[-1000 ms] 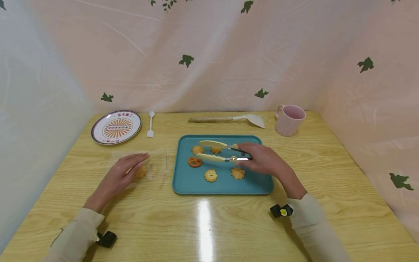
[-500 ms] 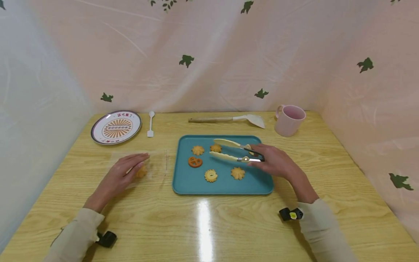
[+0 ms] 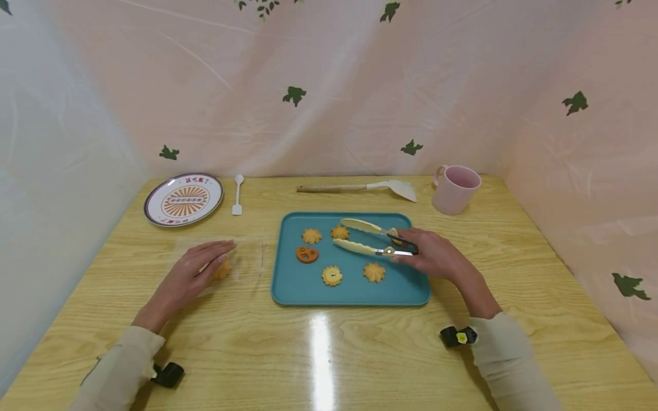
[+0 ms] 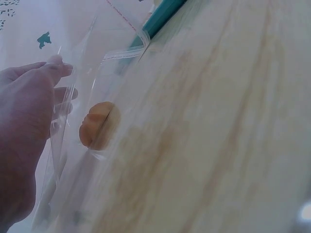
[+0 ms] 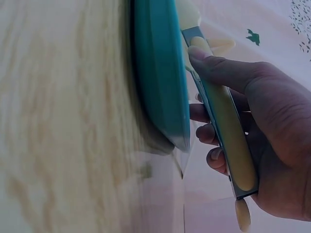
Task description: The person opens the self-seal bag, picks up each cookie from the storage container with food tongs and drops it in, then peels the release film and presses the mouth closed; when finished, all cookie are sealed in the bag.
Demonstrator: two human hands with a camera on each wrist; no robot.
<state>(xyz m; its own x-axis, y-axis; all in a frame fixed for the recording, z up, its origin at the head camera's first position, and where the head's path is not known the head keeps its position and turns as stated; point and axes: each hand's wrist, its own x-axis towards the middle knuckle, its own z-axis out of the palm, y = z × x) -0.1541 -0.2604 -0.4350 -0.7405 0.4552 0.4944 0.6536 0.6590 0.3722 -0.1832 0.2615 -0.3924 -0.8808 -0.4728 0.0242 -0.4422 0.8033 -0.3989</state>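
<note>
My left hand holds a clear plastic bag lying on the table; some fingers show through the film in the left wrist view. A golden biscuit sits inside it, half covered by the hand in the head view. My right hand grips food tongs with cream tips, thumb on one arm and fingers round the other. Their spread arms point left over a teal tray, with nothing between the tips. On the tray are several biscuits and a pretzel; one biscuit is partly hidden behind the tongs.
A patterned plate and a small white spoon lie at the back left. Behind the tray is a spatula with a wooden handle. A pink mug stands at the back right, near the curtain.
My right hand has moved to the right with the tongs, mostly in the first half second. The left hand stays at the bag, and the biscuits on the tray have not shifted.
</note>
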